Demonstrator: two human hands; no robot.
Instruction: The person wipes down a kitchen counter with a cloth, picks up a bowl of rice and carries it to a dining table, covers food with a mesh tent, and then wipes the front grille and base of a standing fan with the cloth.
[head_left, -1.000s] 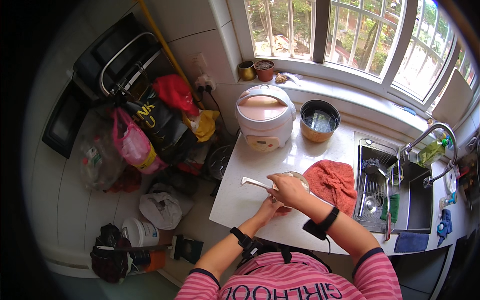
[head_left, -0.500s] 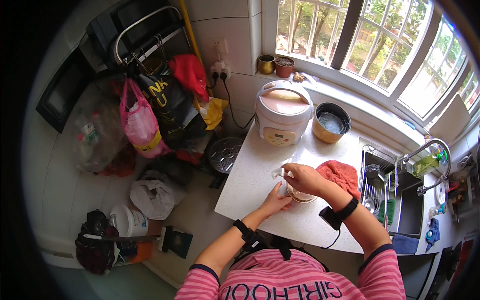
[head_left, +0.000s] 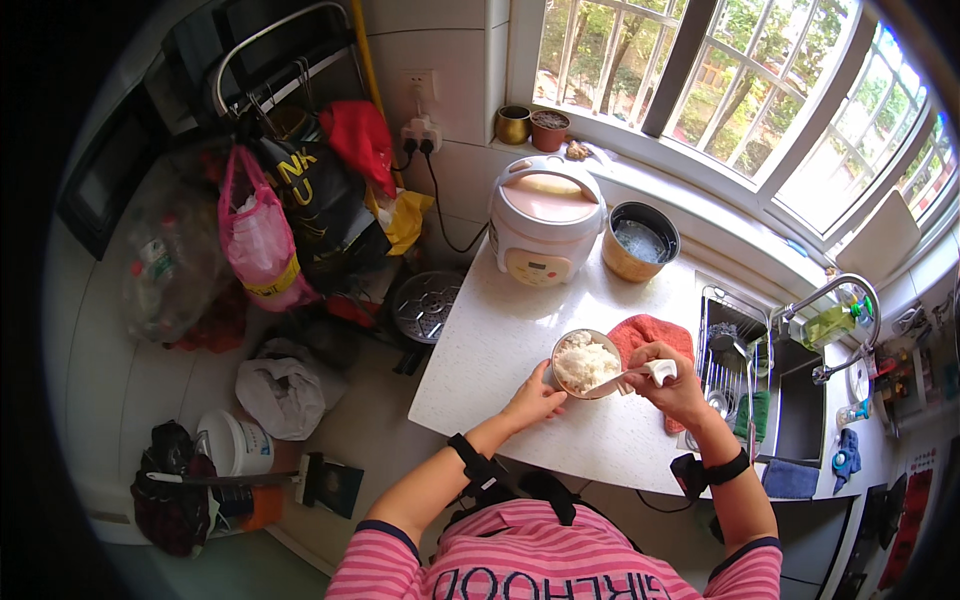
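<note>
A round bowl (head_left: 557, 384) filled with white rice (head_left: 585, 360) stands on the counter in front of me. My left hand (head_left: 533, 398) steadies it from the left, thumb and fingers against its side. At the lower right of the bowl, my right hand (head_left: 680, 388) grips a long spoon-like utensil (head_left: 625, 375) with a broad white end sticking up by the fingers. The far tip of this utensil meets the rice at the near rim; its exact shape is hard to make out. A red-orange cloth (head_left: 650, 335) lies just behind my right hand.
Toward the back stand a white rice cooker (head_left: 545, 225) and a dark-lined inner pot (head_left: 640, 242). To the right, a sink (head_left: 800, 410) holds a wire rack (head_left: 722, 365) under a curved tap (head_left: 868, 300). Bags (head_left: 262, 240) hang at the left, beyond the counter (head_left: 470, 360).
My right hand has moved right, off the bowl's top, and the utensil now slants across its near right rim. The rice shows. The whole view has shifted slightly.
</note>
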